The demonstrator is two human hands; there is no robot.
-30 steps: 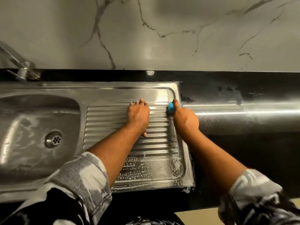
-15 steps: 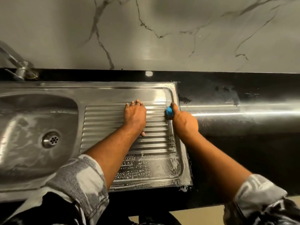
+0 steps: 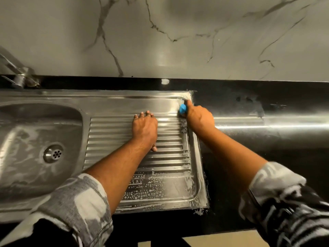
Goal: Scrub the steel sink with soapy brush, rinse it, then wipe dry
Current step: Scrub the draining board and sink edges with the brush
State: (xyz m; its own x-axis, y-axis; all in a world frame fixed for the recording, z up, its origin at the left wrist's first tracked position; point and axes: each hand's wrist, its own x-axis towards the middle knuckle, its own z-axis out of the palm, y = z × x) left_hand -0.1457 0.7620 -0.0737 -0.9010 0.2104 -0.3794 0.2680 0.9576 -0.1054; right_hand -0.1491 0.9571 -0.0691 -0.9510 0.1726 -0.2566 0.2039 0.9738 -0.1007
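Steel sink (image 3: 106,97) set in black countertop (image 3: 267,157); basin (image 3: 26,139) left, ribbed drainboard (image 3: 114,139) right. Blue brush (image 3: 183,108) at drainboard's far right corner, right hand (image 3: 200,118) curled round it. Left hand (image 3: 145,130) flat on ribs, fingers straight, holding nothing. Suds (image 3: 151,189) along near edge. Tap (image 3: 19,75) far left; veined marble wall (image 3: 178,41) behind.

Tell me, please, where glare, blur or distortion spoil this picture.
Head view: a glare streak crosses the black counter beside the right hand holding the blue brush; the wide lens bows the sink rim; the tap at far left looks soft.
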